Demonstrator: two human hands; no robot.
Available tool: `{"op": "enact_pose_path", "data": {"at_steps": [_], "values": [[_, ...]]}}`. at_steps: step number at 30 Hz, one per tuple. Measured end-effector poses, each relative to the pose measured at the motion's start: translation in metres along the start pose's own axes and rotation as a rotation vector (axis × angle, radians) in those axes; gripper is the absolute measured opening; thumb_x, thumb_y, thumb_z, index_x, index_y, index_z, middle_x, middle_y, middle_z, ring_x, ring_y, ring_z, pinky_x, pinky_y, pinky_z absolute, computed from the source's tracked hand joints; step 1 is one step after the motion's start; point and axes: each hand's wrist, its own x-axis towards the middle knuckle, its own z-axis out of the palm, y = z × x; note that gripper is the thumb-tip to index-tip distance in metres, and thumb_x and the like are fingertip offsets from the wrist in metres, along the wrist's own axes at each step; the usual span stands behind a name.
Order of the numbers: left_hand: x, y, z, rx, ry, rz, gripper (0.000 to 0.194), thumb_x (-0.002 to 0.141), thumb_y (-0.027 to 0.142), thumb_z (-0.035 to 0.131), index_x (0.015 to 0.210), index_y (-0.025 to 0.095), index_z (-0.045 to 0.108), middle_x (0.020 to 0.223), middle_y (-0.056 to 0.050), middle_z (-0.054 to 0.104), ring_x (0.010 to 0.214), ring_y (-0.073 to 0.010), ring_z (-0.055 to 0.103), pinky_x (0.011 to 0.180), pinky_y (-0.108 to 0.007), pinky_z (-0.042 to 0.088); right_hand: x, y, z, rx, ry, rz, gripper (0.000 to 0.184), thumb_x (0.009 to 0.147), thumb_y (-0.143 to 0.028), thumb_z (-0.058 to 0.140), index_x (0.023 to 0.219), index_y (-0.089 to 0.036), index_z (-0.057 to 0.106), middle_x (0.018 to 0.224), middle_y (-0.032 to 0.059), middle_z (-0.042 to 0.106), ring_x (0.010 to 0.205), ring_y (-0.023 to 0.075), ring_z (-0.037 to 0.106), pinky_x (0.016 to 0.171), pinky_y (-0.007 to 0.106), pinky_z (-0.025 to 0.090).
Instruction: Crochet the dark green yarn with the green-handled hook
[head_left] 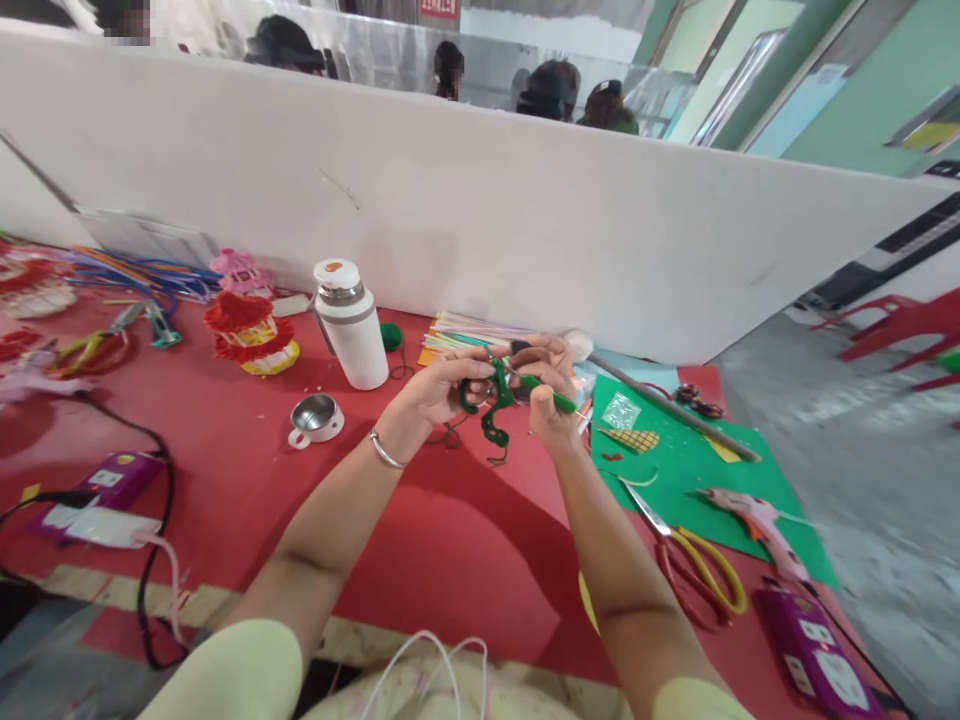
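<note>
Pale yellow sleeves (232,668) are framing the left hand (441,388) and right hand (553,420) above the red counter (480,560).

On the left, a white bottle (358,340) is standing just beside a green yarn ball (390,336), and loose yarn (403,370) is trailing nearby; a sharp tug could be snagging that slack, and a loosened pinch could be letting stitches slip. The left hand is pinching a small green crocheted piece (500,385), which is dangling between both hands, its fingers curling nearly together. The right hand is closing around a green-handled tool (561,402); overlapping fingers are probably hiding its working tip, so whether it is catching a loop is hard to tell.
</note>
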Motion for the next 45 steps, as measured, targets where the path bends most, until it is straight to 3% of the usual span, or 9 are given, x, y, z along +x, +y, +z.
{"op": "enact_pose_path", "data": {"at_steps": [7,11,25,29,32,35,40,43,45], "values": [[0.002,-0.008,0.003,0.046,0.003,0.157,0.042,0.059,0.017,0.095,0.099,0.018,0.083,0.074,0.000,0.070,0.050,-0.0031,0.046,0.044,-0.017,0.032,0.000,-0.004,-0.001,0.068,-0.026,-0.007,0.063,0.099,-0.075,0.042,0.078,-0.024,0.072,0.123,0.0093,0.064,0.105,0.0251,0.067,0.097,0.045,0.056],[0.002,-0.010,0.003,0.052,0.012,0.170,0.034,0.060,0.018,0.095,0.092,0.018,0.084,0.060,0.003,0.062,0.046,-0.0032,0.044,0.043,-0.017,0.028,-0.004,-0.004,0.004,0.104,-0.017,0.042,0.065,0.100,-0.075,0.038,0.078,-0.025,0.072,0.104,0.0097,0.069,0.107,0.0281,0.067,0.093,0.046,0.057],[-0.004,0.010,-0.002,0.154,0.017,-0.049,0.036,0.058,0.017,0.089,0.092,0.012,0.080,0.055,0.005,0.055,0.042,-0.0035,0.042,0.040,-0.018,0.023,0.004,-0.007,-0.007,0.013,0.013,-0.078,0.066,0.094,-0.079,0.050,0.072,-0.022,0.075,0.126,0.0102,0.058,0.104,0.0252,0.066,0.087,0.047,0.063],[-0.006,0.015,-0.006,0.202,0.012,-0.064,0.038,0.059,0.017,0.087,0.096,0.010,0.080,0.055,0.003,0.057,0.042,-0.0040,0.041,0.040,-0.018,0.024,0.001,0.004,-0.011,-0.011,-0.030,-0.206,0.042,0.093,-0.066,0.064,0.085,-0.029,0.081,0.146,0.0060,0.045,0.109,0.0258,0.064,0.072,0.042,0.064],[-0.007,0.018,-0.008,0.239,-0.001,-0.062,0.037,0.059,0.018,0.086,0.095,0.010,0.081,0.056,0.003,0.059,0.042,-0.0035,0.040,0.040,-0.018,0.024,-0.002,0.006,-0.015,-0.075,-0.087,-0.285,0.016,0.095,-0.048,0.072,0.100,-0.035,0.081,0.149,0.0041,0.046,0.115,0.0261,0.064,0.074,0.040,0.064],[-0.006,0.020,-0.011,0.263,-0.007,-0.079,0.037,0.058,0.019,0.086,0.094,0.011,0.081,0.057,0.001,0.063,0.041,-0.0028,0.039,0.039,-0.017,0.024,-0.001,0.004,-0.020,-0.106,-0.118,-0.314,0.015,0.095,-0.036,0.075,0.108,-0.038,0.080,0.149,0.0037,0.049,0.119,0.0260,0.063,0.078,0.041,0.064],[-0.005,0.019,-0.018,0.312,-0.012,-0.081,0.035,0.057,0.019,0.087,0.091,0.011,0.083,0.057,-0.001,0.066,0.038,-0.0034,0.039,0.038,-0.018,0.026,0.004,0.000,-0.027,-0.006,-0.182,-0.222,0.011,0.097,-0.039,0.071,0.096,-0.034,0.082,0.154,0.0012,0.046,0.123,0.0254,0.060,0.083,0.041,0.065],[-0.004,0.016,-0.019,0.315,-0.024,-0.053,0.030,0.057,0.020,0.089,0.086,0.012,0.084,0.057,-0.002,0.067,0.040,-0.0046,0.044,0.039,-0.019,0.031,0.005,-0.002,-0.023,0.135,-0.211,-0.073,0.032,0.101,-0.046,0.063,0.079,-0.028,0.079,0.155,0.0010,0.047,0.121,0.0241,0.062,0.087,0.043,0.065],[-0.004,0.011,-0.016,0.307,-0.036,-0.023,0.030,0.059,0.021,0.091,0.087,0.013,0.085,0.062,-0.004,0.070,0.043,-0.0059,0.050,0.043,-0.020,0.036,0.003,-0.003,-0.015,0.190,-0.202,0.023,0.043,0.103,-0.052,0.056,0.074,-0.027,0.076,0.142,0.0036,0.059,0.121,0.0245,0.064,0.097,0.048,0.064]]}}
